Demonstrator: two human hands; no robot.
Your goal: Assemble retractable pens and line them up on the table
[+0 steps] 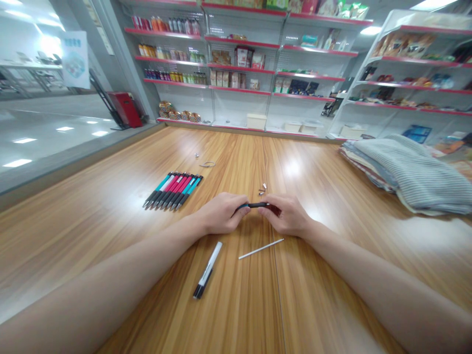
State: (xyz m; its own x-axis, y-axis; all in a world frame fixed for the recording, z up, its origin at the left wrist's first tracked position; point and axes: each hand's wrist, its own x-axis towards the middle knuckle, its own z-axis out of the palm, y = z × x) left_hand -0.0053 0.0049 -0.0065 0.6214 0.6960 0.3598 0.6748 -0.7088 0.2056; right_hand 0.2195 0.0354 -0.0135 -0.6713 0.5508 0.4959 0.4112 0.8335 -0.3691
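Both my hands grip one pen [257,205] with a black grip section, held level just above the table. My left hand [224,212] is closed round its blue end, and my right hand [285,214] pinches the other end. Below them lies a thin white pen refill [261,249]. To its left rests a white pen barrel [209,268] with a black end. Several small metal pen tips [263,189] lie just beyond my fingers. A row of assembled pens [173,191] in teal, white and pink lies to the left.
A ring-shaped piece [208,164] and a tiny shiny part [196,155] lie farther back on the wooden table [317,305]. Folded cloths [409,172] are stacked at the right. Behind the table stand shelves [241,93] with bottles and packets.
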